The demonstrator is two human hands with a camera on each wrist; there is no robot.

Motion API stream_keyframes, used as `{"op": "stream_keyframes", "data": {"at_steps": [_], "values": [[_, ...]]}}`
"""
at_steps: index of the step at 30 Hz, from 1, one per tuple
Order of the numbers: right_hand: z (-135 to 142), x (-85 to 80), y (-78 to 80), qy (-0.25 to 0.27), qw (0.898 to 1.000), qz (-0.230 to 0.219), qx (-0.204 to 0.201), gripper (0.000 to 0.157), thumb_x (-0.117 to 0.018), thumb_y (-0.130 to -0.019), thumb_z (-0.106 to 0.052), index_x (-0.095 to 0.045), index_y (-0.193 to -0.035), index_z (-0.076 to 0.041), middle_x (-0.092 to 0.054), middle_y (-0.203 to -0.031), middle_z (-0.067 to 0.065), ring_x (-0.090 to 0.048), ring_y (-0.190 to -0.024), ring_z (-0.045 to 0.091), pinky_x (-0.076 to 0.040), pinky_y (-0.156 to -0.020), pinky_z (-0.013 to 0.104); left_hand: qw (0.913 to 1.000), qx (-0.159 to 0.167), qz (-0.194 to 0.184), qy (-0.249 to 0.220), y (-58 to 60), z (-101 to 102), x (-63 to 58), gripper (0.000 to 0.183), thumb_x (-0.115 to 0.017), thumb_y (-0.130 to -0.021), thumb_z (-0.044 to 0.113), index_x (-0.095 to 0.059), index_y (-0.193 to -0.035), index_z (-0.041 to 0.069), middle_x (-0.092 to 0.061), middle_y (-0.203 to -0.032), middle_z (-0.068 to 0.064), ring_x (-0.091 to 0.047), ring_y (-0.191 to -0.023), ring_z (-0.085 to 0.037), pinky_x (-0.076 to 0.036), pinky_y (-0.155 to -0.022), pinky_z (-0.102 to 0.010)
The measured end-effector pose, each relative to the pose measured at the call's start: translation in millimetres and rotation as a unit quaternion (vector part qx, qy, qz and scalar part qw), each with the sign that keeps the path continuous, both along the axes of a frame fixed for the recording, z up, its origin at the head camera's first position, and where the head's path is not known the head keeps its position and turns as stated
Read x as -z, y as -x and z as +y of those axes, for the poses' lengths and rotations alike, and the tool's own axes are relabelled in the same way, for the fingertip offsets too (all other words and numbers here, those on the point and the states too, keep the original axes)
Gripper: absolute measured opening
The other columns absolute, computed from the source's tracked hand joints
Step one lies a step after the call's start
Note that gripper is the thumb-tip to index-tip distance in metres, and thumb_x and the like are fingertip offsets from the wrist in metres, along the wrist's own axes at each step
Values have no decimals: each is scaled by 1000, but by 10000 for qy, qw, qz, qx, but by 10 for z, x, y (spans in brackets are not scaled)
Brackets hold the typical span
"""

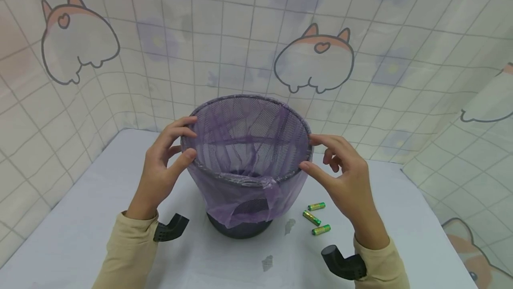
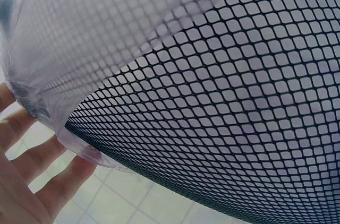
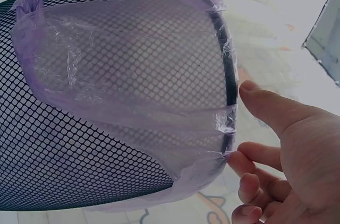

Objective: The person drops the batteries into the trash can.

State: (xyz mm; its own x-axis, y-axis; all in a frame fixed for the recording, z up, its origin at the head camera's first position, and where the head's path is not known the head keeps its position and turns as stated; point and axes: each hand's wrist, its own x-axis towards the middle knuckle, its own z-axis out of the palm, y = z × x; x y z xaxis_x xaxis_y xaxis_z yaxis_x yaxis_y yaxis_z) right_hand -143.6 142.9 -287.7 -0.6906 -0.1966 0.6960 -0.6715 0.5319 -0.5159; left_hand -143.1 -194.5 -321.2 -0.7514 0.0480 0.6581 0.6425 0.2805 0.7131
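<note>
- On the white bench [image 1: 106, 235], I've got a round, tapered black mesh basket [image 1: 251, 208] standing on its base.
- Thin translucent purple plastic bag [image 1: 218, 193] lines it, folded over the rim; bunched part hangs at the front.
- Left hand [image 1: 162, 164]: basket's left side, fingers and thumb spread apart, tips at the bagged rim.
- Right hand [image 1: 345, 175]: opposite side, unclenched. Forefinger tip touches bag at the rim, thumb near it, other fingers loosely bent.
- Three green-and-gold cylindrical batteries [image 1: 311, 217] lie right of the basket, just beside it.
- Two small grey patches [image 1: 290, 225] on the bench, nearer my head camera.
</note>
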Motion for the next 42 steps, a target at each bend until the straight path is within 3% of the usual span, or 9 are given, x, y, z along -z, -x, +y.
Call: {"op": "stream_keyframes", "data": {"at_steps": [42], "values": [[201,108,-80,-33,9996,53,291,51,-81,-71,-2,-66,-119,-11,-67,-107,1,-41,-75,2,-33,-62,18,9999,-48,118,92,-9,19,-22,27,-58,-90,5,-57,-117,3,-48,-146,-4,-40,-139,-18,-43,-93,-23]]}}
